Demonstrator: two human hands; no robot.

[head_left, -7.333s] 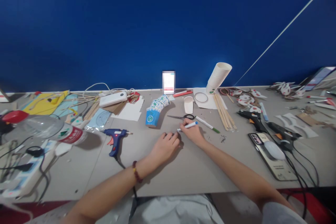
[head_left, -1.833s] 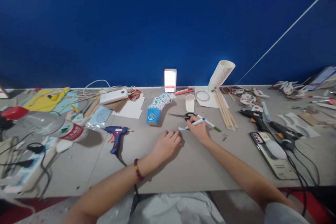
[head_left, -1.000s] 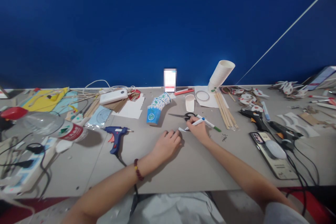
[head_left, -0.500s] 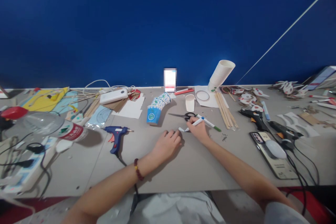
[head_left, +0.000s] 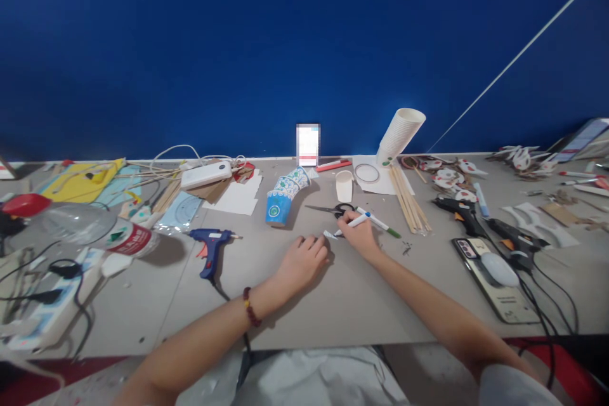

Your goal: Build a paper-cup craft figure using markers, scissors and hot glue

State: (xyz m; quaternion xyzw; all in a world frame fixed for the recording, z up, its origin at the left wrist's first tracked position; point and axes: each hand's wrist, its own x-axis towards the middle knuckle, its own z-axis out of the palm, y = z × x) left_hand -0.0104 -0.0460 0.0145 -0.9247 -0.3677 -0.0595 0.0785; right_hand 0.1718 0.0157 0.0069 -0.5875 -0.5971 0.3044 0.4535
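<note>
My right hand (head_left: 356,233) grips a white marker (head_left: 354,223) with a blue end, its tip pointing left and down. Beside that tip lies a small striped piece of paper (head_left: 329,235). My left hand (head_left: 304,261) rests on the table with curled fingers close to the paper; its fingertips are hidden, and I cannot tell whether they pinch anything. Just beyond my right hand are black-handled scissors (head_left: 343,209) and a white marker with a green end (head_left: 387,226). Joined blue-and-white patterned paper cups (head_left: 279,208) lie past my left hand.
A blue glue gun (head_left: 212,250) and a bottle (head_left: 118,233) are on the left. A paper cup (head_left: 344,186), stacked cups (head_left: 402,133) and wooden sticks (head_left: 409,200) stand or lie farther back. A phone (head_left: 516,307) and black glue guns (head_left: 516,244) are on the right.
My right hand and the marker have shifted very slightly; everything else looks the same.
</note>
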